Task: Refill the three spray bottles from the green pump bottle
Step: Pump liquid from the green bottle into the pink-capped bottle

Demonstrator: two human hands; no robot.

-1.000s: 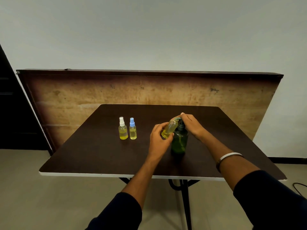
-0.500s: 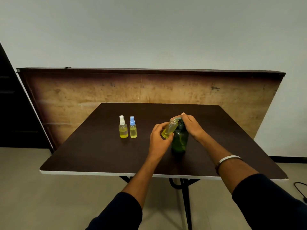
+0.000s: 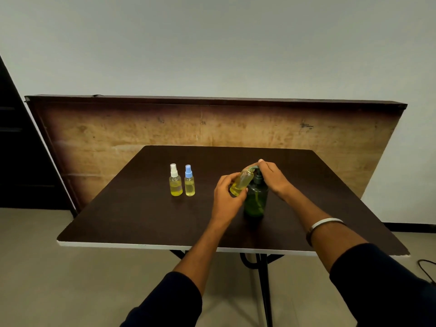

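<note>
The green pump bottle stands upright near the middle of the dark table. My right hand lies over its pump head, fingers curled on top. My left hand grips a small clear spray bottle with yellow liquid, tilted with its open neck up against the pump spout. Two more small spray bottles stand side by side to the left: one with a white cap and one with a blue cap, both holding yellow liquid.
A large wooden board leans on the wall behind the table. The table's white front edge runs close to my arms. A black cable lies on the floor at right.
Hardly anything has moved; both hands stay at the pump bottle with the tilted small bottle at the spout. The view has shifted slightly.
</note>
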